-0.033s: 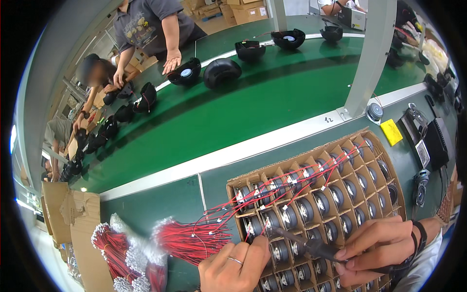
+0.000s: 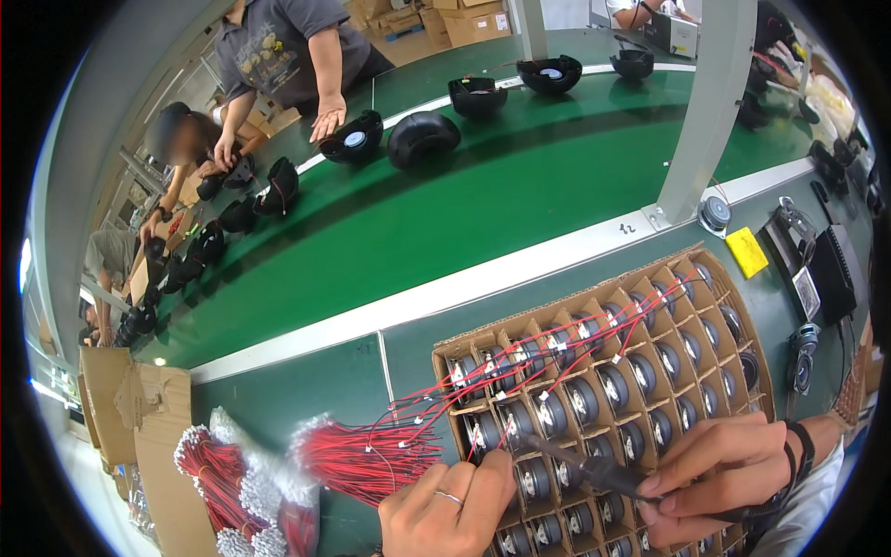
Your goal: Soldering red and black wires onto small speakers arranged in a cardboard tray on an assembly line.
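Observation:
A cardboard tray (image 2: 447, 345) with divided cells holds several small round speakers (image 2: 583, 401), many with thin red wires (image 2: 520, 376) trailing off to the left. My left hand (image 2: 445, 512), a ring on one finger, pinches a red wire at a speaker near the tray's front left. My right hand (image 2: 719, 473), with a dark wrist strap, grips a dark pen-like tool (image 2: 594, 472). The tool's tip points left toward the spot by my left fingers. A bundle of loose red wires (image 2: 357, 457) lies just left of my left hand.
More red wire bundles (image 2: 218, 473) lie at the lower left beside cardboard boxes (image 2: 139, 418). A green conveyor belt (image 2: 483, 204) carries black round housings (image 2: 422, 137). Other people work along its far side. A metal post (image 2: 710, 111), a yellow pad (image 2: 745, 252) and black devices (image 2: 821, 269) stand to the right.

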`<state>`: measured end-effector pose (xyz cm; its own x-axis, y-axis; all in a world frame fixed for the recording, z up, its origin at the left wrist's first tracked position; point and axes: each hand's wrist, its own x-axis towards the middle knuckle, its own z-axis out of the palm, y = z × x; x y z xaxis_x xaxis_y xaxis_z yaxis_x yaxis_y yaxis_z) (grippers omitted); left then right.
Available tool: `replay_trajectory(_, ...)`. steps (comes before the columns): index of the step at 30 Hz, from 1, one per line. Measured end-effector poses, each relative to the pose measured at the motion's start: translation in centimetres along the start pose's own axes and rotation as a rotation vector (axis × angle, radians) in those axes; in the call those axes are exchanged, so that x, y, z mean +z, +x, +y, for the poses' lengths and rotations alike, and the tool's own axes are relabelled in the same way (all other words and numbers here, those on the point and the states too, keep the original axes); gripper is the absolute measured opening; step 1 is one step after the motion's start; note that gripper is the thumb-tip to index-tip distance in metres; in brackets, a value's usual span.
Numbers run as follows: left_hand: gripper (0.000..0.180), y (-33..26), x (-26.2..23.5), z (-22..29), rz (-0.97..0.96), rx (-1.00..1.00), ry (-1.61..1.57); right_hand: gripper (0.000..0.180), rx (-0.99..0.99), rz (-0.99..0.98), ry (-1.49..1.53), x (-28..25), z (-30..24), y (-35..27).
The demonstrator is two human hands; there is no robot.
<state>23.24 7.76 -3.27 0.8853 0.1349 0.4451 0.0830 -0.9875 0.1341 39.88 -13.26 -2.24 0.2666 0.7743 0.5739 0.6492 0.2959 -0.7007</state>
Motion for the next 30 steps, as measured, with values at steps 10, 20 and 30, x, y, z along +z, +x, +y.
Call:
replay_trajectory(10, 0.019, -0.01, -0.03, 0.02, -0.011, -0.004, -0.007, 0.022, -0.010, 0.024, -0.029, 0.16, 0.11, -0.06)
replay_trajectory(20, 0.018, -0.05, -0.02, 0.02, -0.007, 0.003, 0.005, 0.026, -0.014, 0.044, -0.036, 0.02, 0.14, -0.03)
replay_trajectory(30, 0.020, -0.04, 0.02, -0.03, -0.016, -0.005, -0.021, 0.029, -0.036, 0.081, -0.063, -0.17, 0.17, -0.11)
